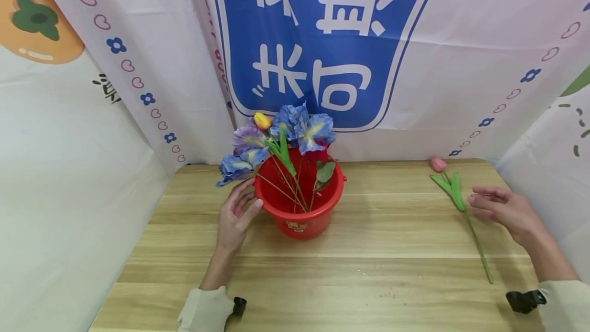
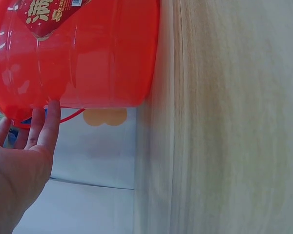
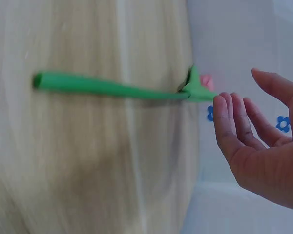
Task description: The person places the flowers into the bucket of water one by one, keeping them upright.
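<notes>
— Where do the hands sit, taking the red bucket point(image 1: 299, 208) as the marker?

— The left hand point(image 1: 234, 218) is against the bucket's left side, fingers point(image 2: 50, 127) straight and slightly spread, tips touching the wall just under the rim. It curls round nothing. The right hand point(image 1: 506, 211) is well to the right of the bucket, above the surface point(image 1: 369, 275), fingers point(image 3: 230, 121) relaxed and a little apart, thumb lifted away from them, holding nothing.

— And what is nearest that right hand?

— A pink tulip point(image 1: 456, 199) lying flat on the surface, far right of the bucket. Its bud points toward the backdrop, its green stem runs toward the person. The fingertips are just beside its leaves; from the wrist view they may brush a leaf tip, but the blur leaves that unclear.

— What is in the bucket?

— Blue and purple fabric irises point(image 1: 301, 127) and a yellow bud point(image 1: 261, 120), their thin stems standing inside and leaning left over the rim, above the left hand. A green leaf and something red show among them.

— Behind the bucket?

— A white banner point(image 1: 322, 40) with a blue panel and white characters.
</notes>
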{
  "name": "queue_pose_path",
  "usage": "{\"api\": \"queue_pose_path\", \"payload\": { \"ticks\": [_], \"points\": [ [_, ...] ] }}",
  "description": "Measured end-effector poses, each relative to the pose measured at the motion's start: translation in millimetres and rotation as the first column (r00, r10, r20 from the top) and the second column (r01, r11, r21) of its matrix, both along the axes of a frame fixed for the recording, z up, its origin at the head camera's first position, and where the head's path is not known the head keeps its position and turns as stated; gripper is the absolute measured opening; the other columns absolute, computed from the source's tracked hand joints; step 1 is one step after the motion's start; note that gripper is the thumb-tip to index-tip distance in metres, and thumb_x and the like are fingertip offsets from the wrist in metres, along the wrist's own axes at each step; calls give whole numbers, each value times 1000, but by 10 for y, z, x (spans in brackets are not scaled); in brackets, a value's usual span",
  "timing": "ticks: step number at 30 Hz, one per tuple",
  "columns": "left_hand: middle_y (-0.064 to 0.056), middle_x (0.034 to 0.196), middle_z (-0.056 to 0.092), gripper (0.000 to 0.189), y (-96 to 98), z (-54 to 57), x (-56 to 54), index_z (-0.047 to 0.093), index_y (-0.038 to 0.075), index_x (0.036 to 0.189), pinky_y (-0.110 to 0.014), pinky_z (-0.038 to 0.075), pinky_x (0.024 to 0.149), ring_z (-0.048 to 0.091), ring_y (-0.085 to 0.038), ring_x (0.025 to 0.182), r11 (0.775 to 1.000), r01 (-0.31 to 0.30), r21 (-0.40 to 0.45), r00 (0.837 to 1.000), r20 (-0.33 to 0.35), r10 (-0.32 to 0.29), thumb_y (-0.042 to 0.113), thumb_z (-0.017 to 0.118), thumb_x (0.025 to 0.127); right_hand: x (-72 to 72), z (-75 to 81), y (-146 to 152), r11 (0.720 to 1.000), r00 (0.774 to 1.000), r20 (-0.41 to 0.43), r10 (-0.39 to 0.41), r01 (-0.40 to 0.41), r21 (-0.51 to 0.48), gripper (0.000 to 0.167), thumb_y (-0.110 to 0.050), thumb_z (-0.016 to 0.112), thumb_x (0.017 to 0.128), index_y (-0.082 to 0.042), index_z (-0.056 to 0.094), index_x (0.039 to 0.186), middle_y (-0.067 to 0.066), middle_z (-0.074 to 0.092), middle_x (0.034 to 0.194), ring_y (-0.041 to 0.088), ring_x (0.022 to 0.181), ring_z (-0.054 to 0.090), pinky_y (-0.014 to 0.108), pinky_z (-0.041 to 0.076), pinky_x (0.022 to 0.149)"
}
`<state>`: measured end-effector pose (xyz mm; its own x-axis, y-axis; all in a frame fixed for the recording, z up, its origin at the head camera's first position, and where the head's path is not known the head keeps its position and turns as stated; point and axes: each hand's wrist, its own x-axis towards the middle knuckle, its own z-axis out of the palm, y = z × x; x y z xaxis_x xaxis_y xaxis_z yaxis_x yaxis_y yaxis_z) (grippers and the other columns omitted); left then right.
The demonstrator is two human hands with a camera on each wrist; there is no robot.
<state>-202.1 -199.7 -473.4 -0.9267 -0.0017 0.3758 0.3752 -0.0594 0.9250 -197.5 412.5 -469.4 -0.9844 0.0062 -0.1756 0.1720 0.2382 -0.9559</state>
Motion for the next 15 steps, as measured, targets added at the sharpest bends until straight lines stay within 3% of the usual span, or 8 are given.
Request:
{"api": "queue_pose_path", "payload": {
  "ticks": [3, 5, 8, 11, 15],
  "points": [
    [-9, 148, 57, 54, -4, -1, 0, 54, -8, 149, -21, 64, 91, 69, -16, 120, 1000, -4, -5, 1000, -1, 4, -10, 66, 97, -35, -48, 66, 999, 999, 44, 24, -26, 43, 24, -15, 67, 107, -37, 64, 115, -29, 72, 103, -3, 94, 75, 18, 63, 84],
    [-9, 148, 57, 54, -7, -8, 0, 54, -7, 150, -21, 64, 92, 69, -15, 120, 1000, -7, -11, 1000, 0, 7, -9, 66, 97, -65, -84, 103, 998, 997, 71, 33, -37, 59, 21, -17, 68, 107, -27, 63, 124, -29, 72, 104, -3, 96, 74, 19, 64, 86],
    [-8, 148, 57, 55, -10, -17, -2, 54, -8, 150, -21, 64, 93, 69, -17, 120, 1000, -7, -14, 1000, 0, 7, -9, 66, 97, -113, -140, 154, 996, 992, 108, 57, -64, 57, 37, -15, 67, 107, -5, 55, 141, -26, 73, 105, -3, 97, 74, 22, 65, 89],
    [-7, 148, 57, 55, -10, -25, -6, 53, -8, 150, -21, 64, 93, 69, -18, 121, 1000, -5, -9, 1000, 1, 5, -10, 66, 96, -158, -190, 188, 997, 986, 152, 69, -75, 30, 52, -13, 66, 107, 10, 45, 149, -24, 74, 105, -2, 97, 75, 25, 66, 89],
    [-7, 148, 57, 55, -8, -11, -2, 54, -7, 150, -21, 64, 93, 68, -23, 122, 1000, -2, -10, 1000, 2, 2, -9, 66, 97, -196, -225, 192, 997, 979, 195, 56, -64, 36, 64, -13, 68, 106, 17, 38, 154, -23, 74, 102, -2, 95, 76, 27, 66, 89]
  ]
}}
